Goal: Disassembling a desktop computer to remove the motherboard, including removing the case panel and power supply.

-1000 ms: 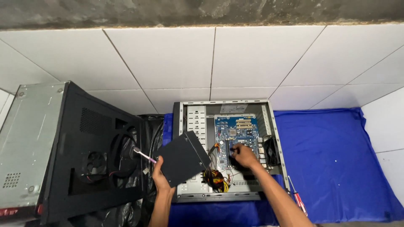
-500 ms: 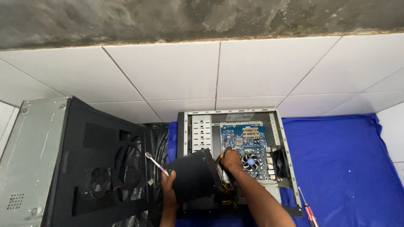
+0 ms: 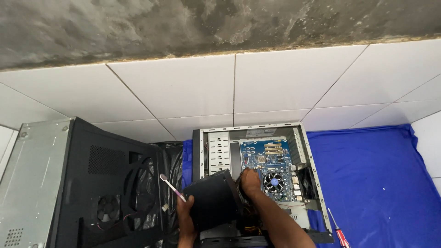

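The left hand point(image 3: 186, 216) is closed around the near left corner of a black box-shaped power supply point(image 3: 213, 202), and a pink-handled toothbrush point(image 3: 172, 187) is pinched in the same grip, its bristled end pointing up and to the left. The right hand point(image 3: 251, 183) is laid against the box's right side, fingers curled down among the cables inside an open computer case point(image 3: 198, 154); how tightly that grip is closed cannot be told.

Compared with a second ago, the box is seen tipped more steeply and drawn toward the case's lower left corner, while the right hand has been moved from the circuit board to the box's edge. By this, the unit appears to be coming free of the case rather than resting in it.

Just right of the hands, a blue circuit board point(image 3: 268, 158) with a round cooling fan point(image 3: 273, 181) is exposed. The case is laid on a blue cloth point(image 3: 376, 183) over white floor tiles point(image 3: 183, 92). A detached black side panel point(image 3: 105, 183) lies to the left, and a red-handled screwdriver point(image 3: 339, 232) lies at the lower right.
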